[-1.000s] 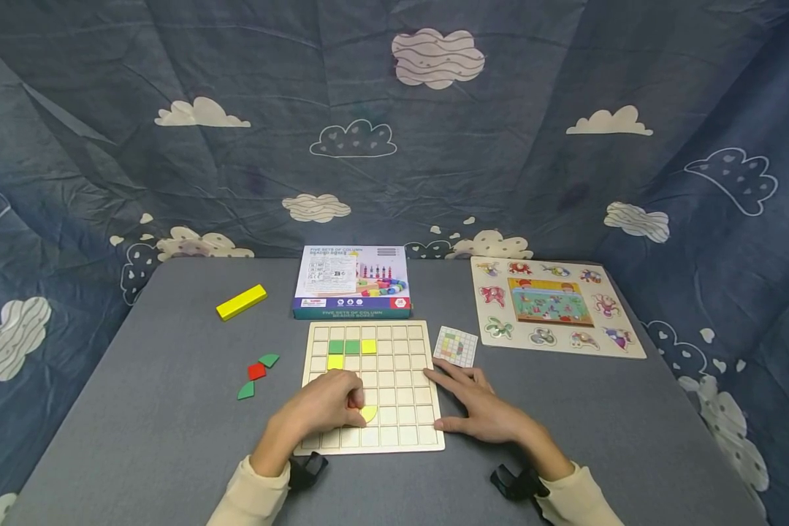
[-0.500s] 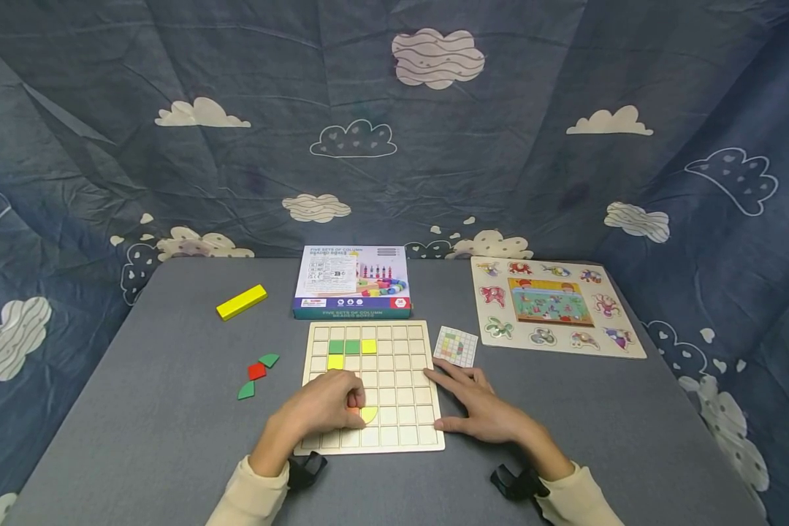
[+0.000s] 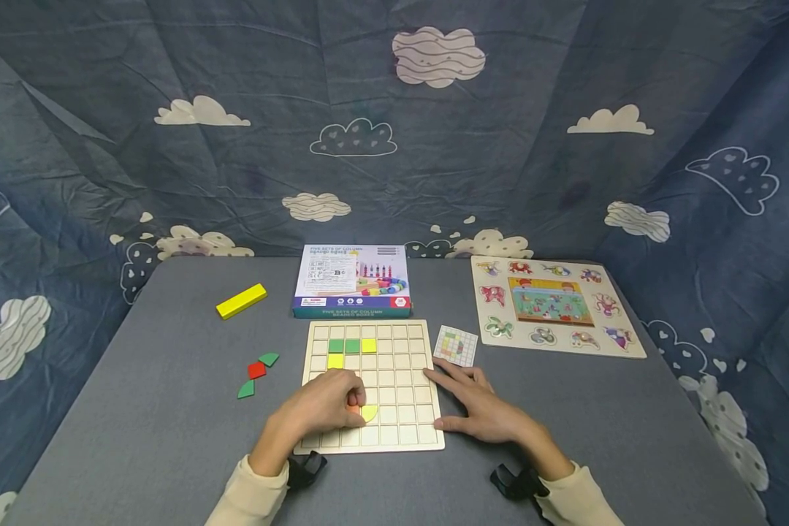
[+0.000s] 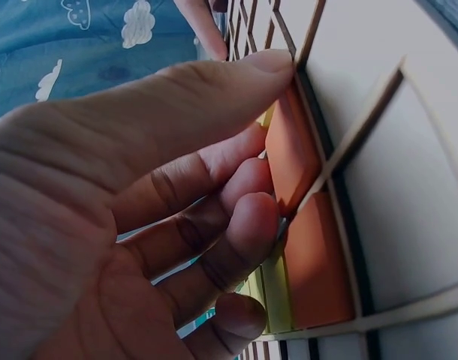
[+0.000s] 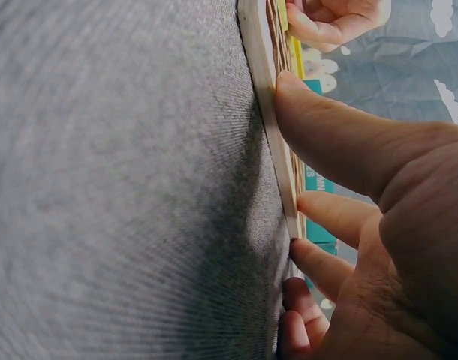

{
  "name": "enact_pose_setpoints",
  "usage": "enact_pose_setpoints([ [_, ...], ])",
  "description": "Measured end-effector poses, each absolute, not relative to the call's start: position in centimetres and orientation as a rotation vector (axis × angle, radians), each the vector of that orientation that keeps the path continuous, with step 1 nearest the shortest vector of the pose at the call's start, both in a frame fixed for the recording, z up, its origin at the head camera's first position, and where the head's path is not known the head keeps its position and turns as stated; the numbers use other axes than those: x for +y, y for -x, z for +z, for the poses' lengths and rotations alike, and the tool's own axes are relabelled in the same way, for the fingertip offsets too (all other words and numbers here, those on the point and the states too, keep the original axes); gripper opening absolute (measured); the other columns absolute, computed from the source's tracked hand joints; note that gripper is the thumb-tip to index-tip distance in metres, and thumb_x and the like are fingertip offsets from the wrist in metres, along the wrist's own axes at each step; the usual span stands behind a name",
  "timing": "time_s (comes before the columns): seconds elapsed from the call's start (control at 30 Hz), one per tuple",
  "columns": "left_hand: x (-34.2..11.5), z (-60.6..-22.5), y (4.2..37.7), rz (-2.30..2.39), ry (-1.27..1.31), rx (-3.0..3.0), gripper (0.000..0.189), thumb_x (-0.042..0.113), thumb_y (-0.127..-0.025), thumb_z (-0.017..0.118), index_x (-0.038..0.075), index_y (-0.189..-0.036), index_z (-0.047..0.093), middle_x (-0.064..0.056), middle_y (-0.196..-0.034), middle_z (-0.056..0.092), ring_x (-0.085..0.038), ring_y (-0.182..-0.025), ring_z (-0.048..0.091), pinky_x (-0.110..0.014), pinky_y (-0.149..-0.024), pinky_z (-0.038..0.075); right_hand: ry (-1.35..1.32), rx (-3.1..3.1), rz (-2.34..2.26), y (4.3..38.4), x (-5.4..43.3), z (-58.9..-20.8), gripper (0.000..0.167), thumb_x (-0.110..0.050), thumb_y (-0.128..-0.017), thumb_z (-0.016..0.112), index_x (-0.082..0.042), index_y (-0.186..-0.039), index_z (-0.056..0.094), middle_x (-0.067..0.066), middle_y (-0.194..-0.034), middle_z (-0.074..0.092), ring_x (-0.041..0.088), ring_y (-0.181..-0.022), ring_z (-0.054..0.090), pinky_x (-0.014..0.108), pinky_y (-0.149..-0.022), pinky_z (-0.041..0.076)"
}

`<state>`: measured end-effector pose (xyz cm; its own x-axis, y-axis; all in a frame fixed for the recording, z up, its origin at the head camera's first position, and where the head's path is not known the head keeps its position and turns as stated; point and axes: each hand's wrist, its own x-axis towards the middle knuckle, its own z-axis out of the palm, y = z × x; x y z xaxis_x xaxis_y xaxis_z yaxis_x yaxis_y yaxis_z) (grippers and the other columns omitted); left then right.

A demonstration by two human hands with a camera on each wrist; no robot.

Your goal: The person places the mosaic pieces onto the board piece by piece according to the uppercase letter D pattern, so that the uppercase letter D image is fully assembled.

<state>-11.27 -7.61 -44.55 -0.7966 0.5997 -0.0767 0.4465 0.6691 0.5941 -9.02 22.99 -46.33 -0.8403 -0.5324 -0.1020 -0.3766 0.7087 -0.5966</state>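
Observation:
A pale wooden grid board lies in the middle of the table, with green tiles and yellow tiles in its upper cells. My left hand bends over its lower left part. Between thumb and fingertips it pinches an orange square tile, which sits tilted at its cell. Beside that, a second orange tile fills a cell. A yellow quarter-round tile shows just right of the left fingertips. My right hand rests at the board's right edge, thumb and fingers extended and touching it.
Left of the board lie a red tile, two green quarter-rounds and a yellow bar. A boxed set stands behind the board. To the right are a small pattern card and an animal puzzle board.
A bit of orange tile has come into sight under my left fingers, which have shifted very slightly. The right hand stays in place.

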Motion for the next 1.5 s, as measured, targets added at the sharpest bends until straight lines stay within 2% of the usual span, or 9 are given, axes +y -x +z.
enact_pose_setpoints([
  [0.5,-7.8,-44.2,11.2,0.829,-0.827,2.609,0.017,0.010,-0.072,0.080,0.013,-0.075,0.063,0.001,-0.069,0.056,-0.008,-0.065,0.046,-0.023,-0.058,0.038,0.705,2.643,-0.844,9.1,22.9,-46.2,0.077,-0.044,-0.090,0.071,-0.019,-0.155,0.038,0.013,-0.166,0.021,0.040,-0.134,0.028,0.064,-0.101,0.031],
  [0.67,-8.2,-44.1,11.3,0.881,-0.819,2.595,0.020,0.013,-0.072,0.084,0.011,-0.078,0.065,0.002,-0.072,0.059,-0.008,-0.066,0.049,-0.024,-0.060,0.042,0.701,2.640,-0.846,9.1,22.9,-46.2,0.077,-0.045,-0.090,0.071,-0.019,-0.155,0.038,0.012,-0.166,0.021,0.040,-0.135,0.028,0.064,-0.101,0.031],
  [0.87,-9.7,-43.5,11.8,0.962,-0.699,2.614,0.026,0.016,-0.074,0.089,0.008,-0.082,0.066,0.001,-0.075,0.059,-0.011,-0.069,0.050,-0.025,-0.063,0.043,0.701,2.641,-0.837,9.0,23.0,-46.2,0.078,-0.046,-0.090,0.071,-0.021,-0.155,0.037,0.012,-0.166,0.021,0.040,-0.135,0.028,0.064,-0.101,0.031],
  [1.27,-13.8,-43.3,13.1,1.026,-0.534,2.712,0.021,0.011,-0.080,0.083,0.004,-0.089,0.066,0.000,-0.074,0.056,-0.012,-0.068,0.050,-0.024,-0.061,0.042,0.712,2.651,-0.846,8.9,22.9,-46.2,0.077,-0.044,-0.090,0.072,-0.019,-0.155,0.039,0.013,-0.165,0.023,0.039,-0.132,0.030,0.062,-0.100,0.032],
  [1.5,-15.4,-44.0,13.6,0.950,-0.397,2.836,0.022,0.011,-0.082,0.081,0.003,-0.096,0.067,-0.006,-0.085,0.059,-0.017,-0.077,0.052,-0.031,-0.070,0.044,0.717,2.652,-0.842,8.9,23.0,-46.2,0.076,-0.043,-0.090,0.071,-0.018,-0.154,0.039,0.014,-0.165,0.023,0.039,-0.132,0.030,0.063,-0.100,0.032],
])
